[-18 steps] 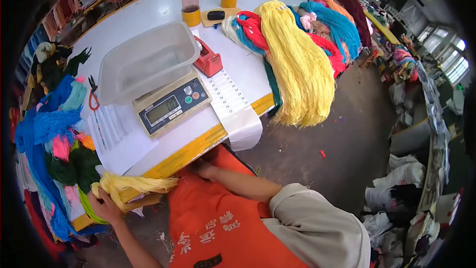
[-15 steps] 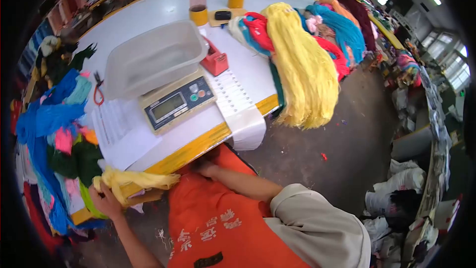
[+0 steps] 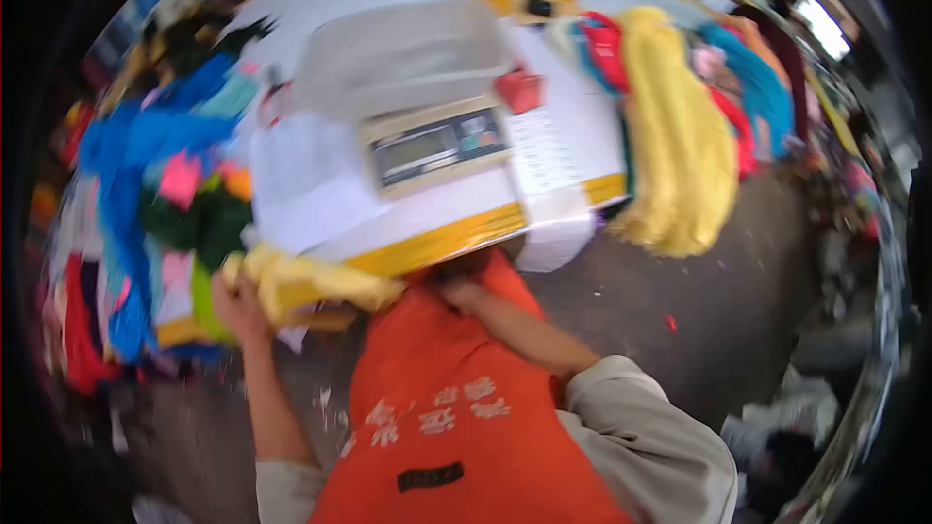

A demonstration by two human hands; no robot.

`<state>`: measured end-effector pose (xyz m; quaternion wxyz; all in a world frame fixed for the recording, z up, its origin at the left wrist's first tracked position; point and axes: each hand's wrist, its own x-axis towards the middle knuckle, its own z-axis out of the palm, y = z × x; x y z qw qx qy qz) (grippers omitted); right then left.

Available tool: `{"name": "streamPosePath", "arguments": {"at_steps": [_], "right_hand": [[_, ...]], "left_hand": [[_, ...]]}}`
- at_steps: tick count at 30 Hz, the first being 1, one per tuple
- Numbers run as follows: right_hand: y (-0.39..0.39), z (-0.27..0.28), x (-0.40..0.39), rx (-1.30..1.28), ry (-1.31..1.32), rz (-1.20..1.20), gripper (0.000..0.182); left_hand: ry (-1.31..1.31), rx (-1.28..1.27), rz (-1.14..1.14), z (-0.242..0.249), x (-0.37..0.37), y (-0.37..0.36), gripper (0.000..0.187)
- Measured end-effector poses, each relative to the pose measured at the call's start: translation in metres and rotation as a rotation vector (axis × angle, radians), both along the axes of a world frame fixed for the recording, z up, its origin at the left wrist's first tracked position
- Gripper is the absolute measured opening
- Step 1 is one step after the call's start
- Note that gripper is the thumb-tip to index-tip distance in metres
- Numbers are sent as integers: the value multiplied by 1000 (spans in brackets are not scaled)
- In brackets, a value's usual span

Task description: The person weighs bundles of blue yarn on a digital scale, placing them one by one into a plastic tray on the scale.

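Note:
At the table's front left edge, my left hand (image 3: 243,309) is closed on one end of a pale yellow yarn hank (image 3: 306,278). The hank lies along the yellow-taped edge, its other end reaching toward my orange apron (image 3: 432,369). My right hand (image 3: 460,293) is at the apron below the table edge; its fingers are in shadow and hidden. Beyond the hank stands a digital scale (image 3: 434,147) with a translucent plastic tub (image 3: 403,58) on it. Papers (image 3: 309,175) lie left of the scale.
Coloured yarn piles, including a blue hank (image 3: 146,141), crowd the left side. A large yellow hank (image 3: 670,136) hangs over the right edge. A red label dispenser (image 3: 520,89) and a label strip (image 3: 546,160) sit beside the scale. Red-handled snippers (image 3: 275,102) lie behind the papers.
My view has swung, so the table and scale appear farther right and higher, with blur. My left hand still grips the pale yellow hank; my right hand stays under the edge.

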<state>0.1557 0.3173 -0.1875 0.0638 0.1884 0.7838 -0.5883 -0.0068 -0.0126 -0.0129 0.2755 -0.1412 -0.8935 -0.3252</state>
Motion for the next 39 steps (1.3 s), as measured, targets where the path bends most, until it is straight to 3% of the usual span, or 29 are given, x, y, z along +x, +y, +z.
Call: {"name": "streamPosePath", "arguments": {"at_steps": [2,4,6,7,8,11,16,18,20,22,23,24,25,27,31,32,35,37,38,39], "right_hand": [[14,-14,-1,-60,-194,92,39],[16,-24,-12,-169,-346,138,33],[9,-32,-14,-339,-130,-31,23],[6,-34,-16,-422,-16,-96,19],[18,-34,-18,-534,-121,-84,17],[18,-41,-10,-626,-41,-75,23],[15,-36,-1,-586,-71,-172,34],[14,-25,-2,-533,-80,-179,38],[11,8,7,-292,-153,15,48],[10,-5,9,122,-6,80,59],[16,-39,7,351,148,139,61],[7,-13,17,406,241,94,60],[2,12,26,372,206,97,58],[-6,46,45,235,225,74,47],[4,106,82,421,468,155,31],[11,107,89,361,387,94,28],[26,103,94,263,311,-18,21],[32,95,87,213,319,-61,18],[35,80,83,217,311,-83,15],[35,69,78,222,301,-109,13]], "left_hand": [[7,97,83,2,0,11,24],[-142,309,-35,20,-1,1,27],[-405,731,-185,48,-4,-14,16],[-400,980,-208,59,-4,-14,14],[-419,1068,-247,58,-6,-22,12],[-525,1138,-249,80,27,-21,9],[-473,1103,-274,104,62,-24,9],[-435,898,-302,121,79,-23,8],[-366,699,-368,140,102,-18,16],[-299,608,-479,158,118,-11,20],[-166,432,-547,165,120,-11,20],[-29,255,-603,174,121,-13,20],[11,152,-617,190,128,-16,22],[142,228,-671,218,133,-20,22],[310,558,-579,283,118,-33,35],[257,504,-471,302,110,-40,33],[113,356,-473,349,57,-15,28],[-119,86,-418,374,-10,-17,46],[-55,81,-386,383,-14,29,18],[-56,70,-380,390,-33,48,18]]}}
